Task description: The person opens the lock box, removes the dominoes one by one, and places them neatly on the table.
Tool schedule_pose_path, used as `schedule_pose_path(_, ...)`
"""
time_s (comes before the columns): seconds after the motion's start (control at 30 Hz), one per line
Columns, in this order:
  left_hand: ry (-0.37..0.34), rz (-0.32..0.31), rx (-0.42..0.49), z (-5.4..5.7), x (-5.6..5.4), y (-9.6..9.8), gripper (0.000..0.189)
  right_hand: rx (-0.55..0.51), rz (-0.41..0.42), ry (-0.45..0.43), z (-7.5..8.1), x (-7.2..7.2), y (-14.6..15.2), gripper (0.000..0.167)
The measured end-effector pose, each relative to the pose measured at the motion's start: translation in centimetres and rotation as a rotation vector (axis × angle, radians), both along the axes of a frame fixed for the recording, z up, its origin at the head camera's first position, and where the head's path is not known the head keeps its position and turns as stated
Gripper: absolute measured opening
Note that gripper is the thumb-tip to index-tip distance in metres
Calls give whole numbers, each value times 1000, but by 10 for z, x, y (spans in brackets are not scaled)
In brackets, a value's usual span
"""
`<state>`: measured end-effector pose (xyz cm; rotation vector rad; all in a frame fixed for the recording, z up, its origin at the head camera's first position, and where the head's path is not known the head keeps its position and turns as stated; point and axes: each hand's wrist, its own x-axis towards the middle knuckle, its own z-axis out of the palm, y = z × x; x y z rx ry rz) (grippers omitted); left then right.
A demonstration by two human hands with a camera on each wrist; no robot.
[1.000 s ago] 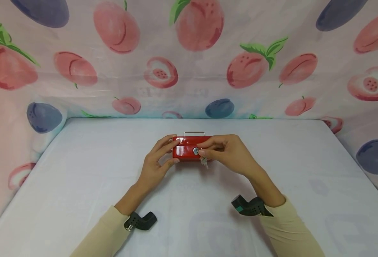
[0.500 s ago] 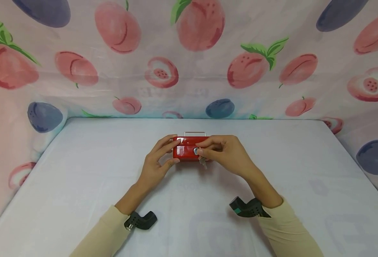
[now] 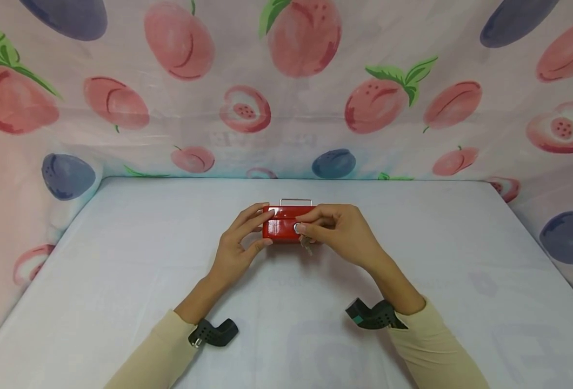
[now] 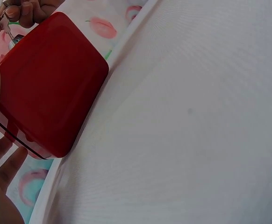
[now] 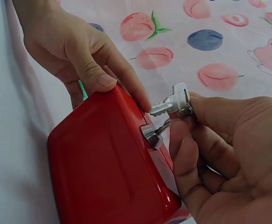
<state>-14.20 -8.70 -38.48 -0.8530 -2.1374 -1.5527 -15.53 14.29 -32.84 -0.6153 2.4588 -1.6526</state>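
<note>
A small red metal cash box (image 3: 279, 231) has a round silver lock (image 5: 151, 135) on its front and a thin wire handle (image 3: 296, 200) on top. My left hand (image 3: 235, 243) grips its left end, thumb low on the front and fingers over the top. With thumb and fingers, my right hand (image 3: 342, 232) pinches a silver key. That key's shaft (image 5: 163, 126) meets the lock; how deep it sits I cannot tell. A second key (image 5: 166, 106) hangs from the same ring. The lid is down, and my right hand hides the box's right end in the head view.
A white cloth covers the table (image 3: 286, 324), whose far edge meets a fruit-print curtain (image 3: 286, 108). A black wrist camera (image 3: 213, 332) sits on the left forearm, another black camera (image 3: 374, 314) on the right one.
My right hand has shifted slightly left, closer to the lock, and the hanging key has moved left with it. The left hand and the cash box stay almost where they were.
</note>
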Motion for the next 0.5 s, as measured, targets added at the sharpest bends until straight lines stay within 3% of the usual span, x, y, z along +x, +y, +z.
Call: schedule_pose_path(0.5,10,15,-14,1,0,0,49,-6,-11,6,-1,1,-2,19)
